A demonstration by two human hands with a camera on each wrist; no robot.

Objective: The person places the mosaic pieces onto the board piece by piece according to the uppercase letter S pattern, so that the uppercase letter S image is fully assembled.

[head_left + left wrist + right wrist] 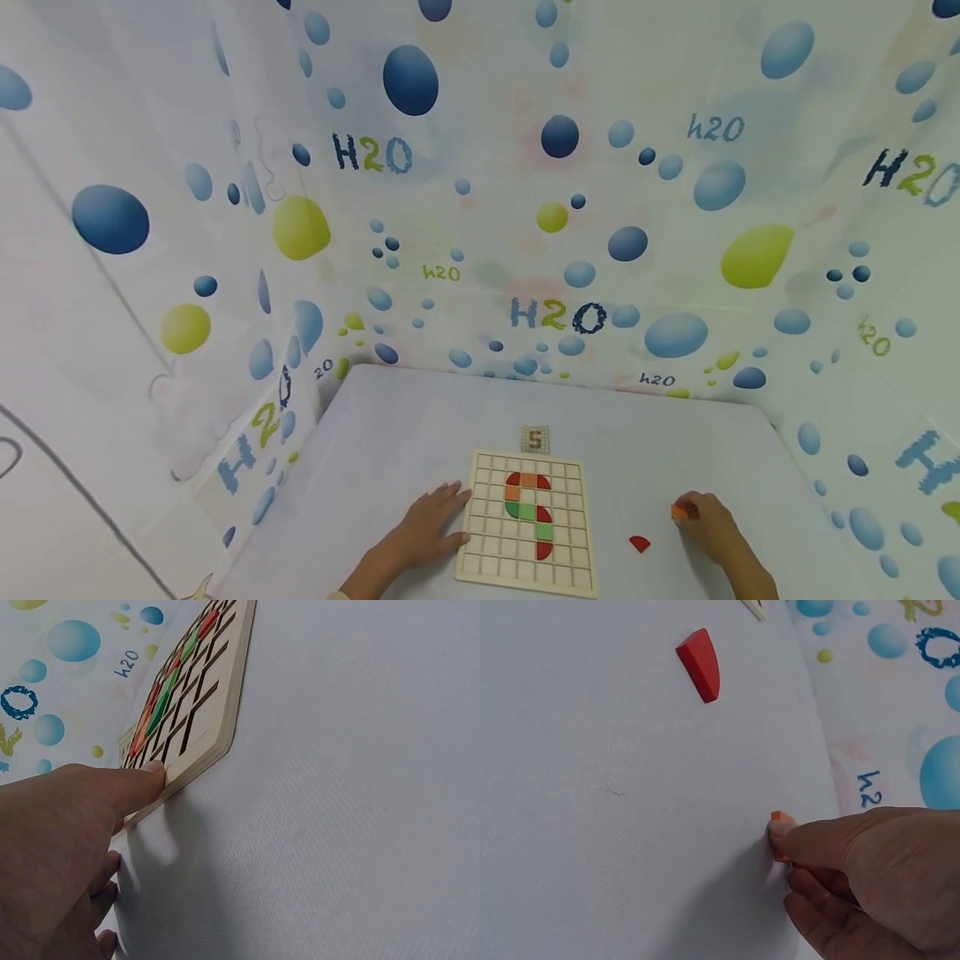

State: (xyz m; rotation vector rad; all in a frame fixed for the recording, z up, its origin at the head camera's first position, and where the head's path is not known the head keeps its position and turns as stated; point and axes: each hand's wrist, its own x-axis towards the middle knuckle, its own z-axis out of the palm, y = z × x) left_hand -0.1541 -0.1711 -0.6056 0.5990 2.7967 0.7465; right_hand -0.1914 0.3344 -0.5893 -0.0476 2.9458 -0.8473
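Observation:
My right hand point(708, 527) pinches a small orange tile point(781, 817) between thumb and fingers, close over the white table to the right of a wooden grid board point(487, 542). On the board, red, orange and green tiles point(528, 512) form an S-like figure, square pieces in its runs and quarter-round ones at the bends. My left hand point(429, 527) lies at the board's left side with fingers extended, its thumb point(146, 780) touching the rim. A loose red quarter-circle tile point(639, 543) lies between the board and my right hand.
Just beyond the board's far edge lies a small square card point(535, 439) with a brown S-shaped figure on a grid. White curtains point(480, 217) printed with blue and green drops and "H2O" close off the table's back and sides.

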